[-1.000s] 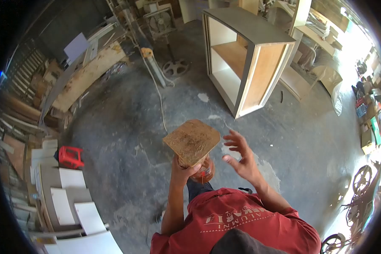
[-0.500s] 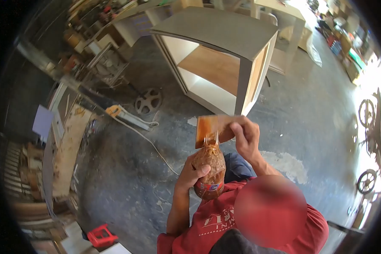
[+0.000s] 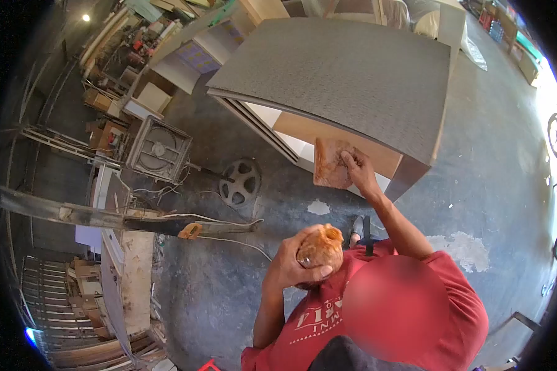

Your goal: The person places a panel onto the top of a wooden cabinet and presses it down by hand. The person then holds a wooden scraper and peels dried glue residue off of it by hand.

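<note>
My left hand (image 3: 286,261) is wrapped round a plastic bottle (image 3: 320,250) smeared with orange-brown residue, its opening tipped up toward the camera. How much the bottle contains is hidden. Farther forward, my right hand (image 3: 357,168) pinches the edge of a flat, squarish spreader (image 3: 332,163) stained orange-brown. The spreader is held apart from the bottle, in front of the cabinet's open side in this view. That cabinet (image 3: 353,74) has a grey top and a wood-coloured interior panel; I cannot tell whether the spreader touches it.
A box-shaped fan (image 3: 159,147) and a spoked wheel-like base (image 3: 240,183) stand left of the cabinet. A long beam (image 3: 99,213) with a cable crosses the left side. Boards (image 3: 136,278) lie at lower left. Grey concrete floor (image 3: 210,290) has pale patches.
My right hand has carried the spreader away from the bottle's mouth, forward toward the cabinet. The bottle has tilted so its opening faces the camera. The view has shifted nearer the cabinet.
</note>
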Available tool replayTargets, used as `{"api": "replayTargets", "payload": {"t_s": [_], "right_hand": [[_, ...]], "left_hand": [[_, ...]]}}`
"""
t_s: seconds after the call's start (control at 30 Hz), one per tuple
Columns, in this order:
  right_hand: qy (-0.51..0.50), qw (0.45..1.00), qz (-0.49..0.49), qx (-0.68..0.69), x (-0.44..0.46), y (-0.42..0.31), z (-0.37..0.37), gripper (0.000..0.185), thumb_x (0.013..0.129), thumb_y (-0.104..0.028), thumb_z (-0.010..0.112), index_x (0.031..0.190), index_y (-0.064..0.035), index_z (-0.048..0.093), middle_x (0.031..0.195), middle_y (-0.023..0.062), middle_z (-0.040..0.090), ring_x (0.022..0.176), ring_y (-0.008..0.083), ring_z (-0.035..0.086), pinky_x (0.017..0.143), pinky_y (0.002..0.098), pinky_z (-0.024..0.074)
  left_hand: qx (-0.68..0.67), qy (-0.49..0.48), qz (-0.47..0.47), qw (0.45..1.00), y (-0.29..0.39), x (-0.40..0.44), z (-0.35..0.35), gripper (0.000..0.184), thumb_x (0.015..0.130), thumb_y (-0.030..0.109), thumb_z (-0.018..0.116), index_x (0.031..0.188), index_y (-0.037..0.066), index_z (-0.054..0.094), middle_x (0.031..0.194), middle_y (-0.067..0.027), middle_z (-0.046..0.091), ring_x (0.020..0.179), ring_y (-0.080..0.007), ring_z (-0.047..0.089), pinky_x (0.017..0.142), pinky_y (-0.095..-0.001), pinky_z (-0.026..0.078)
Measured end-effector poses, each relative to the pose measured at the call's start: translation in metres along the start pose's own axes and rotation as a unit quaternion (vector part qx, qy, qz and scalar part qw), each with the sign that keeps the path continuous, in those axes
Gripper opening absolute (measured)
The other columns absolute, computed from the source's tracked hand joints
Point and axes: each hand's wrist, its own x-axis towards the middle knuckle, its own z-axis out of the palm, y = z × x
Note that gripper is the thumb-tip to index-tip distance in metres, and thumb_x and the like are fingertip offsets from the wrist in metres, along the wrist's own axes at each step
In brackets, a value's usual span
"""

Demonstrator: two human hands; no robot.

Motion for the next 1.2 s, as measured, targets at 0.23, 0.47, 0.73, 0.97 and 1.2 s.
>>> {"api": "replayTargets", "payload": {"t_s": [0.23,0.47,0.73,0.97,1.2], "right_hand": [[0.016,0.978,0.166,0.125,0.019,0.058,-0.014,0.033,0.101,-0.028,0.059,0.113,0.0011,0.067,0.1,0.0066,0.071,0.086,0.0144,0.065,0.077,0.0304,0.0521],[0.156,0.907,0.274,0.28,-0.02,0.081,-0.059,0.037,0.1,-0.029,0.061,0.123,-0.0004,0.061,0.112,0.0067,0.069,0.093,0.0171,0.069,0.074,0.0324,0.057],[0.397,0.869,0.199,0.216,-0.064,0.027,0.001,0.033,0.098,-0.031,0.064,0.115,-0.0032,0.067,0.1,0.0006,0.069,0.086,0.0107,0.064,0.073,0.0298,0.0526],[0.57,0.739,0.156,0.323,-0.114,-0.015,0.081,0.04,0.099,-0.032,0.064,0.126,-0.0039,0.059,0.112,0.0038,0.068,0.099,0.0143,0.067,0.086,0.0348,0.0553],[0.645,0.679,0.023,0.35,-0.133,-0.05,0.127,0.037,0.099,-0.026,0.063,0.128,-0.0042,0.056,0.115,0.0036,0.068,0.104,0.0137,0.066,0.09,0.0345,0.0546]], "left_hand": [[0.056,0.129,-0.039,0.989,-0.105,0.092,-0.053,0.089,0.062,0.031,0.094,0.135,0.003,0.051,0.121,-0.0164,0.065,0.114,-0.0253,0.063,0.099,-0.0376,0.049],[0.114,0.12,-0.007,0.986,-0.235,0.247,-0.096,0.083,0.063,0.028,0.093,0.132,0.004,0.052,0.118,-0.0136,0.065,0.109,-0.0246,0.065,0.094,-0.0373,0.051],[0.068,0.01,-0.087,0.994,-0.334,0.436,-0.13,0.073,0.072,0.032,0.084,0.132,0.004,0.053,0.119,-0.0129,0.066,0.109,-0.023,0.065,0.092,-0.0361,0.051],[0.059,-0.037,-0.149,0.986,-0.366,0.482,-0.148,0.067,0.078,0.031,0.079,0.133,0.004,0.053,0.121,-0.0125,0.065,0.111,-0.024,0.065,0.095,-0.0363,0.05],[0.03,-0.075,-0.18,0.98,-0.377,0.508,-0.156,0.061,0.084,0.031,0.074,0.135,0.005,0.053,0.123,-0.0122,0.065,0.112,-0.0251,0.064,0.098,-0.0366,0.048]]}}
